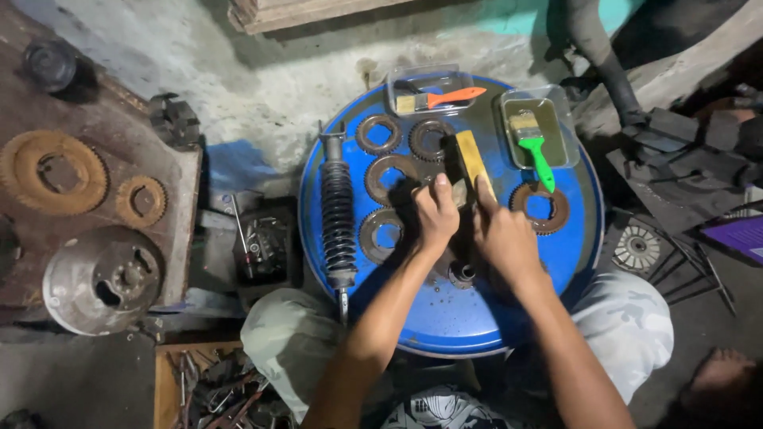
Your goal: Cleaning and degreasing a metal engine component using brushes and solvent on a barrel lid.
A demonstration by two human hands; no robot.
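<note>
My left hand (436, 216) and my right hand (502, 235) meet over the middle of a blue drum top (445, 318). My right hand grips the handle of a wooden-backed brush (472, 161) that points away from me. My left hand holds down a dark part under the brush, mostly hidden by my fingers. Several rusty sprockets lie around them: one (389, 176) just left of my left hand, one (379, 233) nearer me, and one (542, 208) to the right of my right hand. A black coil shock absorber (338, 216) lies along the drum's left edge.
Two clear trays stand at the drum's far edge, one with an orange-handled paintbrush (441, 99), one with a green-handled paintbrush (534, 143). Left of the drum, a bench bears large rusty gears (52, 171) and a metal drum hub (99, 280). A box of tools (214, 389) sits by my left knee.
</note>
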